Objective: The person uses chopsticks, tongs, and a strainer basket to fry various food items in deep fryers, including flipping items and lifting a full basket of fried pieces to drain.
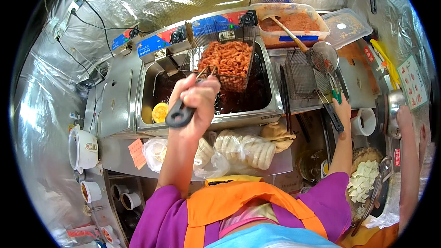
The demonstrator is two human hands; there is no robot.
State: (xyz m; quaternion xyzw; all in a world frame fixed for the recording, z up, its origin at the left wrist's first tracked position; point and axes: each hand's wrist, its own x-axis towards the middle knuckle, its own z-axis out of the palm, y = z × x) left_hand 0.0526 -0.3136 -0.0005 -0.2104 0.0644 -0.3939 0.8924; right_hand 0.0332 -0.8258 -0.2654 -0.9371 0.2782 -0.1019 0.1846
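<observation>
My left hand (pixel 195 98) is closed round the black handle of a wire frying basket (pixel 239 82). Browned strips of fried food (pixel 226 57) fill the basket, which hangs tilted above the dark oil of a steel deep fryer (pixel 275 103). My right hand (pixel 341 109) grips metal tongs (pixel 334 82) with green on the handle, their tips near a round mesh skimmer (pixel 323 55) with a wooden handle. Just beside that hand is the black handle of a second frying basket (pixel 301 76), resting over the right fryer section. A yellow round piece (pixel 160 112) lies at the fryer's left corner.
Behind the fryer stands a plastic tub of reddish food (pixel 294 20), its lid (pixel 347 27) alongside. Bagged pale rolls (pixel 243 149) lie in front. At right are a white cup (pixel 364 122), chopped pale vegetables (pixel 363 181) and another person's hand (pixel 405 118) at a metal pot (pixel 395 103).
</observation>
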